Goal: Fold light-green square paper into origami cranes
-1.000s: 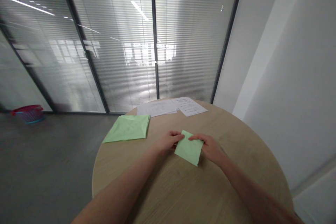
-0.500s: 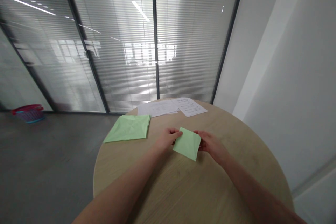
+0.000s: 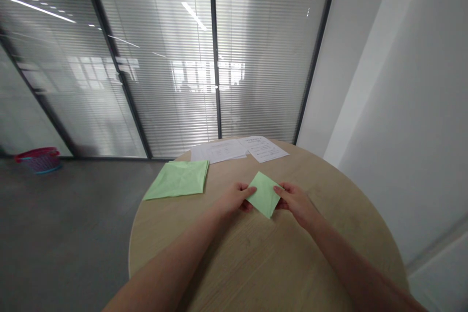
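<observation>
A small folded square of light green paper point(image 3: 263, 195) is held between my two hands above the middle of the table, one corner pointing away from me. My left hand point(image 3: 239, 197) pinches its left corner, thumb on top and fingers underneath. At the right corner, my right hand point(image 3: 292, 200) grips it the same way, thumb over the face. The fingers beneath the paper are partly hidden. To the left on the tabletop lies a stack of larger, creased light green paper sheets point(image 3: 179, 179), apart from both hands.
White printed sheets point(image 3: 219, 150) overlap at the far edge of the round wooden table point(image 3: 329, 234). A red and blue basket point(image 3: 42, 161) stands on the grey floor at left. Behind the table is a glass partition with blinds point(image 3: 252, 97); a white wall point(image 3: 413, 131) rises at right.
The green paper square has turned so a corner points away from me. My right thumb has come over onto its top face; both hands stay near the same place.
</observation>
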A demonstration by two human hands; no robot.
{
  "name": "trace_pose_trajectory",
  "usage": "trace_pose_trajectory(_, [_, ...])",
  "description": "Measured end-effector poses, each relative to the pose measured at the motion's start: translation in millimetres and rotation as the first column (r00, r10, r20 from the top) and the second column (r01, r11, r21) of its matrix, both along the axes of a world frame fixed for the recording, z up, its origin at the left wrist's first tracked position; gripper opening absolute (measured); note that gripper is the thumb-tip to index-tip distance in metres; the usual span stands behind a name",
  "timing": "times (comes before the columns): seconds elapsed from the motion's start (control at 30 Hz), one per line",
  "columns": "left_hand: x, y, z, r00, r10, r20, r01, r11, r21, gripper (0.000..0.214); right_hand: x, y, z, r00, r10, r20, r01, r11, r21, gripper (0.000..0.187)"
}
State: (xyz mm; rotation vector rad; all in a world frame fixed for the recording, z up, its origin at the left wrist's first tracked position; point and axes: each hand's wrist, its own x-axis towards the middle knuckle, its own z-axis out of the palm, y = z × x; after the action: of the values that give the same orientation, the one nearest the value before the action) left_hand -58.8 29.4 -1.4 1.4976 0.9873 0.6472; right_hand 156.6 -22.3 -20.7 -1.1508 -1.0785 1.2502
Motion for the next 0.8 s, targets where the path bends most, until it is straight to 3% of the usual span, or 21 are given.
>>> trace_pose_trajectory(0.17, [-4,9,-0.8,0.997,0.08,-0.017,-0.08,0.996,0.039,0.036,5,6,-5.3,0.99,-0.041,0.138,0.031,0.997,0.072,0.037])
trace_pose_trajectory(0.3, [-8,12,-5.2,0.955,0.177,-0.238,-0.095,0.943,0.317,0.034,12,11,-8.2,0.846,-0.092,0.525,0.038,0.993,0.113,0.046])
trace_pose_trajectory(0.43, [-8,8,-4.3,0.859,0.246,-0.449,0.044,0.839,0.543,0.034,13,8,-5.2,0.681,-0.065,0.73,-0.028,0.993,0.114,0.039])
trace_pose_trajectory(0.67, [-5,-1,2.5,0.757,0.217,-0.616,0.222,0.801,0.555,0.03,10,1,1.2,0.498,-0.036,0.866,-0.095,0.991,0.096,0.04])
trace_pose_trajectory(0.73, [-5,-1,2.0,0.748,0.232,-0.622,0.275,0.744,0.609,0.031,10,1,-0.2,0.45,-0.06,0.891,-0.124,0.984,0.129,0.038])
trace_pose_trajectory(0.8, [-4,0,0.3,0.775,0.211,-0.595,0.345,0.648,0.679,0.036,9,3,-2.4,0.42,-0.09,0.903,-0.162,0.972,0.172,0.036])
